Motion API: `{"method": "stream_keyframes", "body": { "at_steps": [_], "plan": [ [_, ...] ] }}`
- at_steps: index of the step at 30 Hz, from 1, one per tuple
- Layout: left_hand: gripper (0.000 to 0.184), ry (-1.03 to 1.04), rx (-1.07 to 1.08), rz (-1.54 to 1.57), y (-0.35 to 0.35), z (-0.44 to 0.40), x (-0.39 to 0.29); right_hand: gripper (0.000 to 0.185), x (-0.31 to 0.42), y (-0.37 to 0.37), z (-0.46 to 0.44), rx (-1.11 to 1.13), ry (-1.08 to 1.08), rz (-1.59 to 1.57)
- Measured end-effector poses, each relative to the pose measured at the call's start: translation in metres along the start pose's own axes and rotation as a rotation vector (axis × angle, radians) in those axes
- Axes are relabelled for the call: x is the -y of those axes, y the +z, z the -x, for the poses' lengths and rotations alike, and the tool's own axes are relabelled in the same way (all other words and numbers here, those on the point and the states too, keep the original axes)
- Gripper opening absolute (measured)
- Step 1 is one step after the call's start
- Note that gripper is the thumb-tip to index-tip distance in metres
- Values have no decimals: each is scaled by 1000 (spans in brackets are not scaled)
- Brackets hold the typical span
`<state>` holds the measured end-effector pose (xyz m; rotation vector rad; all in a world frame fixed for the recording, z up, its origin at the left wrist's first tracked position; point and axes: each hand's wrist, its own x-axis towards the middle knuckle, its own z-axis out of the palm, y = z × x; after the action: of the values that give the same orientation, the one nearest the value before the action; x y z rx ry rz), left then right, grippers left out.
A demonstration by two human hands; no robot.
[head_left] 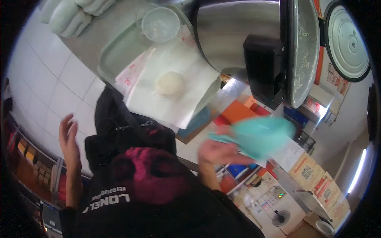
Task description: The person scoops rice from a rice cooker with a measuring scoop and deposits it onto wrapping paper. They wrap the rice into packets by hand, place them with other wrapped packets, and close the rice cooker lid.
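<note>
My right hand is closed around the handle of a teal scoop, smeared by motion. It is held out to the right of my body. My left hand is raised at the left with its fingers apart and nothing in it. A round mound of rice lies on a sheet of white paper, apart from both hands. The paper rests on a grey-green tray, over red-printed wrapping paper. Whether the scoop holds anything cannot be seen.
A clear plastic tub stands on the tray. Right of it is a large steel rice cooker, its lid open and rice stuck along the rim. Several wrapped white bundles lie at the upper left. Shelves stand at the left.
</note>
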<state>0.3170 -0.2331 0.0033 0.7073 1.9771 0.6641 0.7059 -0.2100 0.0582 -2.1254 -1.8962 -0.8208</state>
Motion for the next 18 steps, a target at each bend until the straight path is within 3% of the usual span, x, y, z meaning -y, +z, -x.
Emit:
{"method": "stream_keyframes", "body": {
  "at_steps": [2,3,4,6,7,9,12,14,16,17,18],
  "plan": [
    [16,378,101,-143,23,-19,-57,61,1,-12,-66,-492,107,-1416],
    [13,599,211,-209,36,-29,-75,64,2,-24,-91,-478,283,-1320],
    [11,644,342,-135,57,-30,-97,66,3,-39,-114,-458,459,-1221],
    [8,808,621,-329,92,-40,-116,64,5,-67,-164,-212,650,-1211],
    [11,942,757,-466,113,-50,-114,64,0,-73,-176,-268,673,-1224],
    [23,1111,902,-884,146,-54,-103,59,-16,-87,-195,-4,656,-1664],
    [49,1262,997,-1026,175,-59,-71,47,-23,-102,-175,-167,600,-1575],
    [48,1290,1001,-1208,177,-48,-68,37,-26,-94,-128,-80,415,-1571],
    [45,1258,998,-1084,170,-37,-73,17,-12,-63,-56,277,514,-1525],
    [45,1261,983,-1062,169,-37,-70,12,-5,-58,-43,579,480,-1363],
    [39,1277,983,-1037,168,-36,-73,14,3,-30,-4,635,310,-1194]
  ]
}}
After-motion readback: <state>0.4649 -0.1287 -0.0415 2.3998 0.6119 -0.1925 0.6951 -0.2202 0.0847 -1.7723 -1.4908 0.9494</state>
